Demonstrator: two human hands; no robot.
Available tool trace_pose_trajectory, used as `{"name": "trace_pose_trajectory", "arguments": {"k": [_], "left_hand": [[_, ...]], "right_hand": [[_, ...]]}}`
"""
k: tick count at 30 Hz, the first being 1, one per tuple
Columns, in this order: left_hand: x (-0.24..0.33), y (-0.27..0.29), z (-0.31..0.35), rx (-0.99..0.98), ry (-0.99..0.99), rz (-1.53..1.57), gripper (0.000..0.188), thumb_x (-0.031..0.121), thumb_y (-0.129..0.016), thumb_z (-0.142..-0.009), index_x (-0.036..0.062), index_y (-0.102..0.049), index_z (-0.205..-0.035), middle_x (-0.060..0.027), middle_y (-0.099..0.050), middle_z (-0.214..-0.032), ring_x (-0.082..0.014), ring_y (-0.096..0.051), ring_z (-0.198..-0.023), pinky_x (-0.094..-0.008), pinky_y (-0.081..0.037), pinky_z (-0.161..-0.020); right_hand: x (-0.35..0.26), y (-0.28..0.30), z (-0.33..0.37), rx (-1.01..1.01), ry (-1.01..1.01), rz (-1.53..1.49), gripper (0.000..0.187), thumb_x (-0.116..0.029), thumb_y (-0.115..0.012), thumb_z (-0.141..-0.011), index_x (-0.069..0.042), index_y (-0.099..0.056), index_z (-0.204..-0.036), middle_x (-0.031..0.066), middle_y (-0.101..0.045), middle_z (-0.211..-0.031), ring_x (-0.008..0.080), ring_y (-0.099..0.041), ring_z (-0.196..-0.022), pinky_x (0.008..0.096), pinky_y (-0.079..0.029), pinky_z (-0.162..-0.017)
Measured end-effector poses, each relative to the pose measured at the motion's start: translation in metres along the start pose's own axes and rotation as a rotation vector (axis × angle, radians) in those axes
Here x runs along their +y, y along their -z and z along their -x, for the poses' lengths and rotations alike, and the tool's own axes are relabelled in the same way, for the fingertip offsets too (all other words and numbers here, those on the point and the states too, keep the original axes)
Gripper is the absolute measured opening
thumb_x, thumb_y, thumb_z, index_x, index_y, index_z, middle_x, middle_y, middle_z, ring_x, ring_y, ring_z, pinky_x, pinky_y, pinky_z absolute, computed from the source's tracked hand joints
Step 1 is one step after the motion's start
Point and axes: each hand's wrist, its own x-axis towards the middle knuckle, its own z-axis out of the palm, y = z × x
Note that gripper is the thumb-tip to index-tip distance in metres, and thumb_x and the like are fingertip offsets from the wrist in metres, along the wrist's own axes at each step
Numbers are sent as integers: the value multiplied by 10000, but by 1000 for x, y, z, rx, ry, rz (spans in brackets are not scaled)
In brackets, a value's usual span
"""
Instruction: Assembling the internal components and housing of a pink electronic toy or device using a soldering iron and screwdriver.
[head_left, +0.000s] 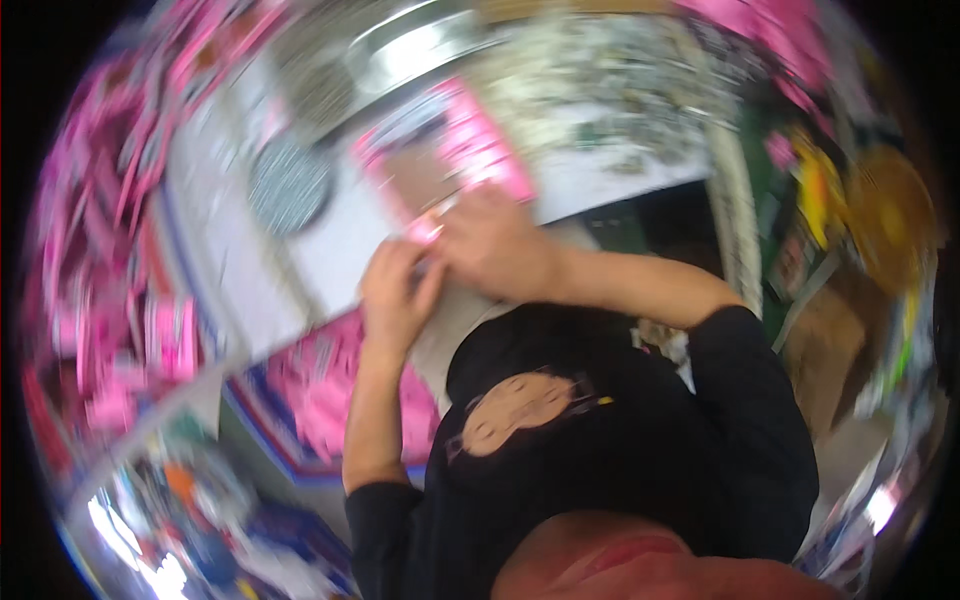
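Observation:
Both hands meet at the near edge of the white table (pixel 335 260), and the whole picture is smeared by motion. My left hand (pixel 395 290) has its thumb and fingers curled into a pinch beside the right fingertips. My right hand (pixel 495 245) is bent inward, its fingers drawn together over a small pinkish, shiny piece (pixel 428 228). What either hand grips is too blurred to name. Just beyond the fingers lies a flat pink package or card (pixel 487 150) with a brown middle, and the right hand overlaps its near edge.
A round grey dish (pixel 290 187) stands left of the pink package. Behind is a shiny metal pan (pixel 415 45). Small pale and metallic pieces (pixel 640 85) are heaped at the far right. Pink packages (pixel 170 335) crowd the left; a tray of pink pieces (pixel 325 390) sits below the table edge.

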Motion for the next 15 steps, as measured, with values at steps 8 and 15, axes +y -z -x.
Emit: {"name": "trace_pose_trajectory", "arguments": {"k": [8, 15], "left_hand": [[-15, -15, -2, 39, -150, 66, 162, 13, -803, -809, 27, -720, -947, -87, -565, -808, -223, -563, -706, -322, -463, -628], [-17, -12, 1, 23, -151, 62, 147, 55, -791, -838, 32, -731, -970, -78, -544, -822, -222, -542, -752, -319, -449, -663]], "right_hand": [[107, 225, 188, 481, -1106, 433, 394, -215, -762, -832, -42, -652, -1168, 137, -699, -1086, 340, -612, -1054, 421, -480, -936], [114, 259, 324, 81, -1618, 869, 840, -474, -793, -757, 2, -508, -1388, 223, -574, -1365, 399, -549, -1217, 464, -420, -1069]]}}
